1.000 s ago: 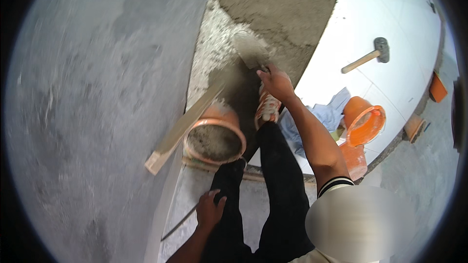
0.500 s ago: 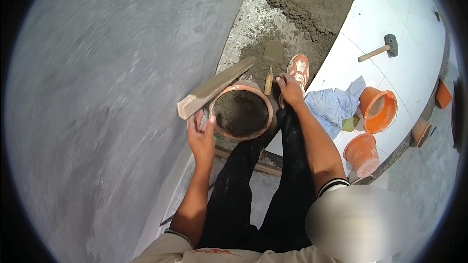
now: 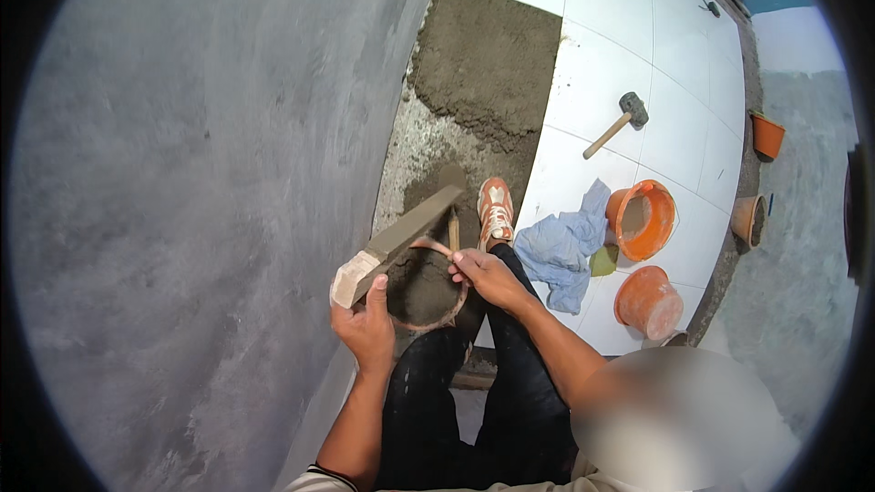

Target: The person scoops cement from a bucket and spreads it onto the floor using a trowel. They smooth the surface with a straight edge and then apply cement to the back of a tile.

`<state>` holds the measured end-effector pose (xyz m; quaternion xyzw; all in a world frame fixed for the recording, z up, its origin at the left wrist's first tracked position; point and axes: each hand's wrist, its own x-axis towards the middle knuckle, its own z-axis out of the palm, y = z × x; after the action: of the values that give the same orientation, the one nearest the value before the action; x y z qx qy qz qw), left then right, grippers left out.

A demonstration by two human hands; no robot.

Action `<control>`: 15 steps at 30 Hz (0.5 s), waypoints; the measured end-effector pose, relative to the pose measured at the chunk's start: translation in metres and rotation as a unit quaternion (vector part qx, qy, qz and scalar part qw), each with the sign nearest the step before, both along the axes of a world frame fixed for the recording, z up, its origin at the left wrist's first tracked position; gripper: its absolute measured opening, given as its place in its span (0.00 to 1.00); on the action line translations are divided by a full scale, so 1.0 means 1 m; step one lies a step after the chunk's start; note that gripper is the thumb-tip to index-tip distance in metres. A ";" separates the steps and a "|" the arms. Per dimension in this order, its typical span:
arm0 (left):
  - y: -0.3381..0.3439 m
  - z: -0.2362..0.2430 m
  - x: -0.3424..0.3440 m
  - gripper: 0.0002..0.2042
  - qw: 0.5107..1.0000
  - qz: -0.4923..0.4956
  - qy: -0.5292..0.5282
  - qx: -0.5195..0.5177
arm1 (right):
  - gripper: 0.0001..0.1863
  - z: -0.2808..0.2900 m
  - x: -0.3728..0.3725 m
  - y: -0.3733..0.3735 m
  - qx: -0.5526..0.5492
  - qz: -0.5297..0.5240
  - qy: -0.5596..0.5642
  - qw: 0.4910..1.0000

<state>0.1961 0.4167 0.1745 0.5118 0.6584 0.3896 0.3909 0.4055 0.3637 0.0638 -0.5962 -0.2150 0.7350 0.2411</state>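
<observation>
My left hand grips the near end of a long wooden board, its thumb on one side. The board slants up and away beside the grey wall, above a round bucket of mortar. My right hand has its fingers curled at the bucket's right rim, beside the end of a trowel's wooden handle. Whether those fingers hold the rim or the handle is unclear. The trowel's blade lies beyond, partly behind the board.
A grey wall rises on the left. Ahead lies spread mortar, bordered by white tiles. On the tiles are a rubber mallet, a blue cloth, an orange bucket and an overturned bucket. My shoe stands on the mortar strip.
My left hand has closed on the board's end, and the board is raised over the bucket's left side. My right hand has moved to the bucket's rim. The view has shifted.
</observation>
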 end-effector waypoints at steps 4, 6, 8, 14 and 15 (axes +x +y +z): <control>0.034 0.004 0.067 0.17 0.949 0.105 -0.267 -0.132 | 0.31 0.033 0.020 0.048 0.046 -0.175 0.136 0.974; 0.054 -0.020 0.108 0.18 0.908 0.119 -0.361 -0.175 | 0.28 0.020 0.037 0.074 0.064 -0.291 0.137 0.945; 0.071 -0.050 0.148 0.19 0.877 0.134 -0.403 -0.223 | 0.27 0.006 0.051 0.112 0.120 -0.418 0.073 0.898; 0.101 -0.192 0.213 0.12 0.702 -0.013 -0.399 -0.589 | 0.25 -0.109 0.179 0.194 0.111 -0.351 -0.211 0.906; 0.109 -0.205 0.218 0.11 0.749 -0.073 -0.341 -0.563 | 0.24 -0.132 0.216 0.205 0.100 -0.285 -0.271 0.914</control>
<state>0.4142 0.5259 -0.0307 0.0792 0.5420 0.0669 0.8339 0.6215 0.5689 -0.0686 -0.7814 -0.1657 0.4194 0.4314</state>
